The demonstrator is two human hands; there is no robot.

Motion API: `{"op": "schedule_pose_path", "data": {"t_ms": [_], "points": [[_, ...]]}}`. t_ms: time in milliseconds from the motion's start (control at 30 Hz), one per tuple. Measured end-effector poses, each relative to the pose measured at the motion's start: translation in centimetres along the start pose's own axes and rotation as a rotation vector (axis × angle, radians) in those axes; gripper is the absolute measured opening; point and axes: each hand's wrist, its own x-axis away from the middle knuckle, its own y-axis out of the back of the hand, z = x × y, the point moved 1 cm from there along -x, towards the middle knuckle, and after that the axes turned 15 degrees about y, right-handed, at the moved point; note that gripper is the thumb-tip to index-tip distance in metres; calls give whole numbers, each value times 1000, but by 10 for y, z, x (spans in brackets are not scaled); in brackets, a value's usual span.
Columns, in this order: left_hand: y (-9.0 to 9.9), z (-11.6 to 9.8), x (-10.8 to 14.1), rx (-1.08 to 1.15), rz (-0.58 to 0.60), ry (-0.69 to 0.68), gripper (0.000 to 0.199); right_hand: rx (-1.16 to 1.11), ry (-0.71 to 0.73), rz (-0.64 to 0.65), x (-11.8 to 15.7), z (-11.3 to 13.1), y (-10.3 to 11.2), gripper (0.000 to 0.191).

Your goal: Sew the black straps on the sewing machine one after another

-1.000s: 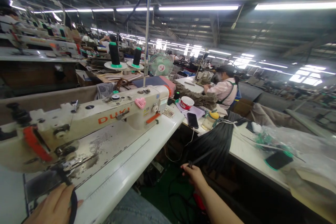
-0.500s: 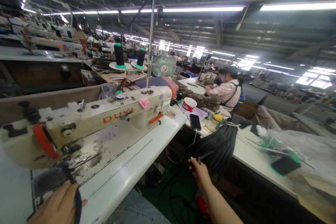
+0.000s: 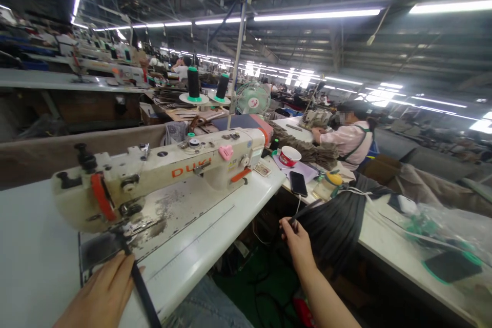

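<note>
My left hand (image 3: 109, 287) lies at the front of the sewing machine (image 3: 192, 171), its fingers closed together over a black strap (image 3: 144, 294). From the needle area the strap runs under my fingertips and down past the table's front edge. Over the gap on the right, my right hand (image 3: 298, 241) is closed in a pinch on the end of a dark strip. That strip leads towards a thick bundle of black straps (image 3: 342, 218), tied with a white band and hanging off the side table. The needle itself is too small to make out.
On the side table (image 3: 388, 230) are a phone (image 3: 298, 183) on a white cable, a red-and-white bowl (image 3: 289, 156), a yellow-topped jar (image 3: 328, 184) and a plastic bag (image 3: 449, 225). Thread cones (image 3: 193, 84) and a fan (image 3: 253, 98) stand behind. A co-worker (image 3: 349, 136) sits beyond.
The view has swung left, so everything sits further right. The strap at my left hand now stretches straight down past the table edge. My right hand has come nearer the bundle, still pinching.
</note>
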Motion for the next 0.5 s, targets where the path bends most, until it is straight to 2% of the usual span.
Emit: {"op": "schedule_pose_path", "data": {"t_ms": [167, 300, 400, 500], "points": [[-2, -3, 3, -15, 20, 42, 47, 30, 177, 205, 7, 38, -33, 39], [-4, -7, 6, -56, -25, 50, 51, 43, 398, 489, 30, 66, -57, 27], [-7, -10, 7, -93, -68, 66, 51, 60, 528, 733, 50, 85, -71, 34], [-6, -19, 6, -156, -71, 71, 51, 66, 544, 915, 64, 95, -81, 38]]}}
